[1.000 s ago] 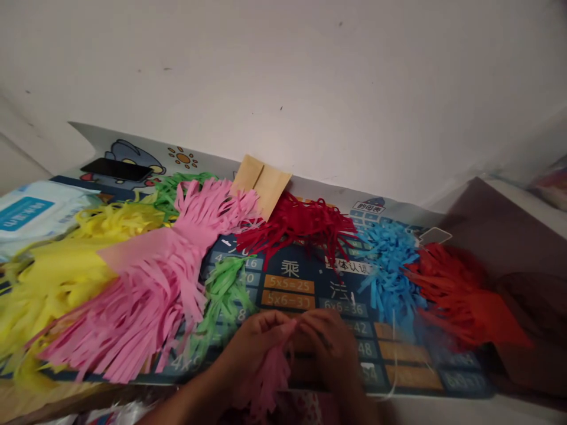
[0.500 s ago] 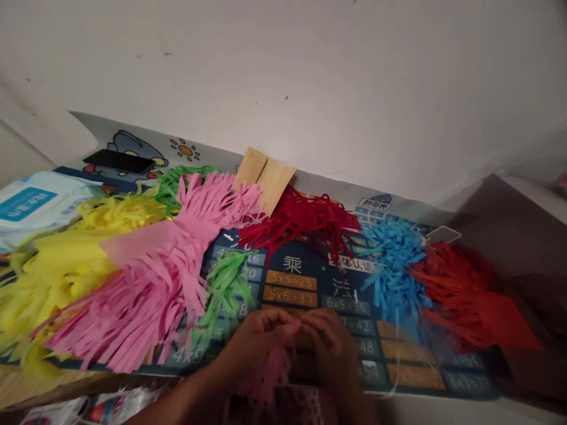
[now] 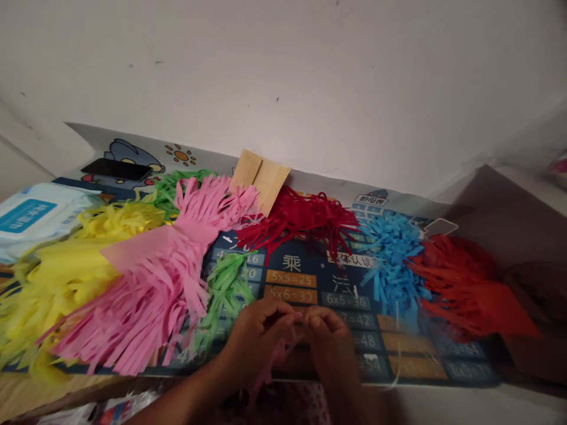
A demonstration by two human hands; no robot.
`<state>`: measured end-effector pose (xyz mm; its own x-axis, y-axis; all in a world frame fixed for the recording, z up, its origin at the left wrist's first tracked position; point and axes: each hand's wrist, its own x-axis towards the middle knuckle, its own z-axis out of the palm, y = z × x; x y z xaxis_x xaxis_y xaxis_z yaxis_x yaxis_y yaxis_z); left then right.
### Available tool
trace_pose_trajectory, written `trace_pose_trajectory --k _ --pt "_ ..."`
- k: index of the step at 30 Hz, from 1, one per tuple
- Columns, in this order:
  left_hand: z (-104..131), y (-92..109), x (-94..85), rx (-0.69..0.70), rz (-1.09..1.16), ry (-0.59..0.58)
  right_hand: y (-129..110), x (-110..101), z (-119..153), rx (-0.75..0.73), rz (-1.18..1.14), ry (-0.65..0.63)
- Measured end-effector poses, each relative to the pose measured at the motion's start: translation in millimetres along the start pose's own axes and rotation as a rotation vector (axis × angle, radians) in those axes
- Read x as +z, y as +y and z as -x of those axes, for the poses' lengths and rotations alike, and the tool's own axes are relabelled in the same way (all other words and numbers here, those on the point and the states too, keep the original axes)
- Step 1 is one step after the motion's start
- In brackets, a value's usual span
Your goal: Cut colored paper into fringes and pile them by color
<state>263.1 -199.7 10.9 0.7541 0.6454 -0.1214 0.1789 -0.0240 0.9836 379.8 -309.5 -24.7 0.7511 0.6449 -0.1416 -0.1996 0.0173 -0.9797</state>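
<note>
Near the front edge of the dark blue printed mat (image 3: 292,262), my two hands meet, fingertips close together. My left hand (image 3: 261,333) is pinched closed on a small piece of fringed pink paper (image 3: 268,375), which hangs below its fingers. My right hand (image 3: 330,336) is closed with its thumb and finger at the top end of that piece; what lies between these fingertips is too small to make out. A green fringed bundle (image 3: 230,283) lies just left of my hands. Larger pink fringed paper (image 3: 146,295) spreads farther left.
Yellow fringed paper (image 3: 66,265), a wipes pack (image 3: 39,212) and a black phone (image 3: 116,169) are at the left. Behind lie a brown paper piece (image 3: 270,180) and dark red fringe (image 3: 305,218). Blue fringe (image 3: 394,260) and orange-red fringe (image 3: 469,289) are at the right.
Both hands have risen slightly and remain together. The small pink piece hangs lower and more behind my left fingers. The view has shifted a little.
</note>
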Motion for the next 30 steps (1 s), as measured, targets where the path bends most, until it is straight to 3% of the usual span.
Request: trace_pose_trajectory --k 3,10,15,21,26,30 --pt "2 1 2.3 0.055 -0.058 0.008 1 8 6 0.035 -0.087 0.022" --pt "4 -2 3.5 -0.002 0.051 0.019 -3 11 7 0.004 0.059 0.086" --pt "5 -3 -0.8 0.091 -0.070 0.035 2 10 8 -0.012 0.062 0.070" --pt "3 -4 -2.9 0.095 -0.128 -0.018 7 8 8 -0.014 0.090 0.075" --pt "0 4 -5.5 0.199 -0.260 -0.056 7 0 8 -0.134 0.200 -0.021" --pt "0 5 -4.8 0.247 -0.355 -0.052 7 -5 10 -0.211 0.288 -0.025"
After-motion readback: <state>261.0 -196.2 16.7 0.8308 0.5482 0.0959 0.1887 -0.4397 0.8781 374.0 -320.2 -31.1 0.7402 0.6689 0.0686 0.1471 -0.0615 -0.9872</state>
